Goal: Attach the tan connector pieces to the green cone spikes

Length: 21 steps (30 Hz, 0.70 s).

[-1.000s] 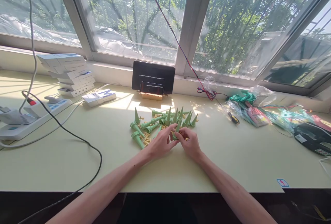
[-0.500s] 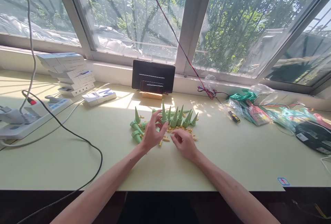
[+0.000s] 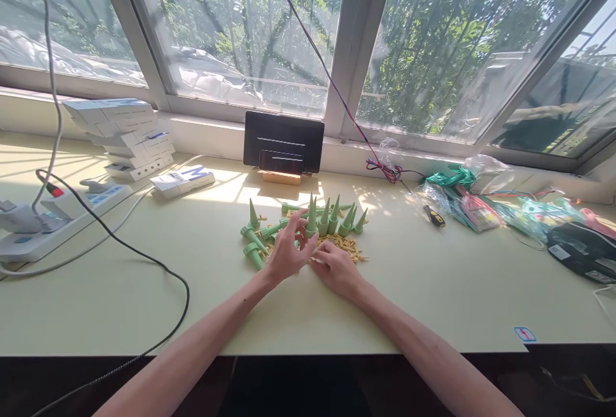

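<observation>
My left hand [image 3: 287, 251] pinches a green cone-shaped spike [image 3: 311, 218] near its wide base, with the tip pointing up. My right hand [image 3: 338, 268] is close beside it, fingers bent together under the spike's base; whatever they hold is hidden. Several more green spikes [image 3: 333, 215] stand upright just behind and to the right. Others lie on their sides to the left, such as one green spike [image 3: 253, 254] with a ribbed collar. Small yellow pieces [image 3: 353, 249] are scattered in a heap behind my right hand.
A black tablet [image 3: 283, 141] and a phone stand at the back by the window. White boxes [image 3: 132, 138], a power strip [image 3: 108, 202] and a black cable [image 3: 158, 262] are on the left. A yellow-black tool [image 3: 434, 217], plastic bags and a black pouch [image 3: 584, 250] lie right.
My left hand has shifted slightly right with the spike, which is now lower. My right hand has moved left, its fingers now beside the spike's base.
</observation>
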Each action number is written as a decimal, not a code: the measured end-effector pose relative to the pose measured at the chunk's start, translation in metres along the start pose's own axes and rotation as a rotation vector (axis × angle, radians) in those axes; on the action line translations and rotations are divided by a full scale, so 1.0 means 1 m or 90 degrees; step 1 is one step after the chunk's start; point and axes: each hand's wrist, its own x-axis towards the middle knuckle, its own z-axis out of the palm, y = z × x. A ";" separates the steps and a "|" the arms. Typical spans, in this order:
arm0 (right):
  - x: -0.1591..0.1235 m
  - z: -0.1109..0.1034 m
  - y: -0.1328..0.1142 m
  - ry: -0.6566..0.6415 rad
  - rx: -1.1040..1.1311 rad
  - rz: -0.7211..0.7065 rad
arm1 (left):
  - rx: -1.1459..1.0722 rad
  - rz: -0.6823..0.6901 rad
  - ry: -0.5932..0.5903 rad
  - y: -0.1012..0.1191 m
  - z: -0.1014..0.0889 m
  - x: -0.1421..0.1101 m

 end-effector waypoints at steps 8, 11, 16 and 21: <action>0.001 -0.003 0.001 -0.017 0.004 0.024 | -0.013 0.018 -0.050 0.002 -0.001 -0.001; 0.001 -0.004 0.000 -0.026 -0.010 0.033 | -0.017 0.025 -0.061 0.001 -0.002 -0.001; 0.002 -0.001 0.000 -0.044 -0.023 0.029 | -0.018 0.032 -0.071 0.001 -0.002 -0.002; 0.002 0.000 0.001 -0.045 -0.045 0.022 | 0.008 0.034 -0.063 0.001 -0.002 -0.003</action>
